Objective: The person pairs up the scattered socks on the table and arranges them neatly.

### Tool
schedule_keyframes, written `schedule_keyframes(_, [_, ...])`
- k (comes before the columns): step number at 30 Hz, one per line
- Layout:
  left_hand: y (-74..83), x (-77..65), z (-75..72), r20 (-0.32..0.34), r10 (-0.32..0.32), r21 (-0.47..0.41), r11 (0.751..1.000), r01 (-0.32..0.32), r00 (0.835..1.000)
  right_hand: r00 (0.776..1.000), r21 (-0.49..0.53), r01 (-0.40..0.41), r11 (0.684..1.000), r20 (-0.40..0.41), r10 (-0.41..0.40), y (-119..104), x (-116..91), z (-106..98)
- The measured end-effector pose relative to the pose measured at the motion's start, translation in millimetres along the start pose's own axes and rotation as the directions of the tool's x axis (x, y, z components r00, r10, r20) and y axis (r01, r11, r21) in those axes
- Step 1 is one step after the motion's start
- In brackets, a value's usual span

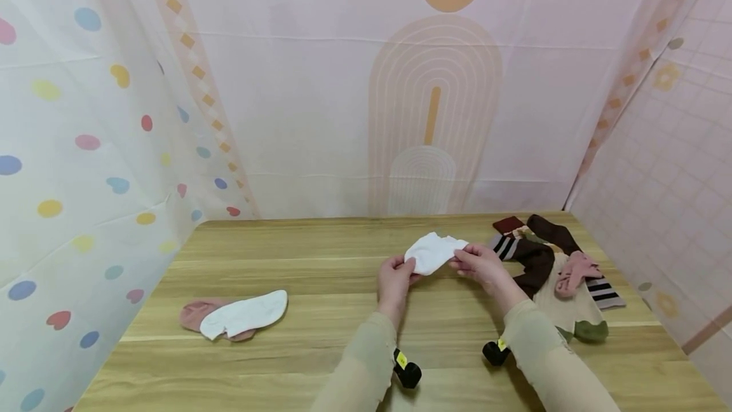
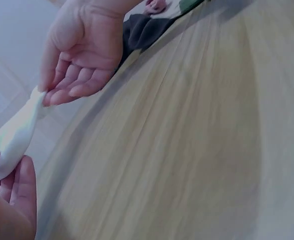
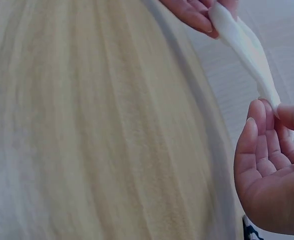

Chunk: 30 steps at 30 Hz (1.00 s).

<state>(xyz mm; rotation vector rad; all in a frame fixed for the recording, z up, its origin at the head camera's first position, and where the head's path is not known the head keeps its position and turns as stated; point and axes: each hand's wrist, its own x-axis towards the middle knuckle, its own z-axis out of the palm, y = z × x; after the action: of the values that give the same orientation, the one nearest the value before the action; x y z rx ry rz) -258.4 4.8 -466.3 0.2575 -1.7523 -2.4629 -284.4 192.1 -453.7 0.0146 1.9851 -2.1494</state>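
Note:
A white ankle sock is stretched between both hands above the wooden table. My left hand pinches its left end between thumb and fingers, and my right hand pinches the right end. In the left wrist view the sock hangs slightly twisted from one hand to the other. The right wrist view shows the right hand with its thumb pressed on the sock's end and the other fingers loosely bent beneath.
To the left, another white sock lies across a pink sock on the table. A loose pile at the right holds a dark brown sock, a balled pink sock, striped ones and a beige one with green. Curtains hang behind the table.

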Motion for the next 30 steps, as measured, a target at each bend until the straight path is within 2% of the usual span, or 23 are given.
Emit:
schedule_keyframes(3, [3.7, 3.1, -5.7, 0.016, -0.001, 0.033, 0.999, 0.000, 1.000, 0.999, -0.050, -0.041, 0.998, 0.007, 0.041, 0.7, 1.2, 0.1])
schedule_keyframes(7, [6.4, 8.1, -13.9, 0.032, -0.017, 0.070, 0.997, 0.015, 0.999, 0.997, -0.173, -0.079, 0.982, 0.005, 0.082, -1.8, 1.9, -4.7])
schedule_keyframes(11, [7.9, 14.3, -22.4, 0.039, -0.028, 0.115, 0.993, 0.023, 0.999, 0.999, -0.320, -0.046, 0.946, -0.018, 0.042, -8.0, 3.5, -11.3])
schedule_keyframes(13, [9.4, 16.8, -26.2, 0.040, -0.032, 0.145, 0.989, 0.026, 0.999, 0.999, -0.419, -0.013, 0.908, -0.038, -0.003, -11.6, 5.2, -13.9])
schedule_keyframes(15, [11.2, 18.4, -29.6, 0.046, -0.024, 0.177, 0.984, 0.016, 0.999, 0.997, -0.516, 0.011, 0.856, -0.060, -0.048, -14.3, 7.8, -14.9])
schedule_keyframes(18, [13.2, 20.1, -33.8, 0.054, -0.019, 0.222, 0.975, 0.007, 0.998, 0.990, -0.652, 0.056, 0.756, -0.063, -0.127, -16.0, 13.1, -14.7])
schedule_keyframes(23, [15.2, 21.8, -38.0, 0.064, -0.037, 0.286, 0.958, 0.017, 0.997, 0.981, -0.762, 0.096, 0.640, -0.038, -0.193, -15.4, 22.6, -8.5])
schedule_keyframes(28, [16.5, 23.9, -41.4, 0.060, -0.066, 0.332, 0.942, 0.043, 0.996, 0.977, -0.841, 0.110, 0.530, -0.005, -0.211, -15.2, 28.1, 1.1])
schedule_keyframes(30, [17.2, 24.6, -42.8, 0.059, -0.071, 0.344, 0.938, 0.046, 0.996, 0.976, -0.860, 0.118, 0.496, 0.010, -0.215, -15.7, 28.6, 5.2])
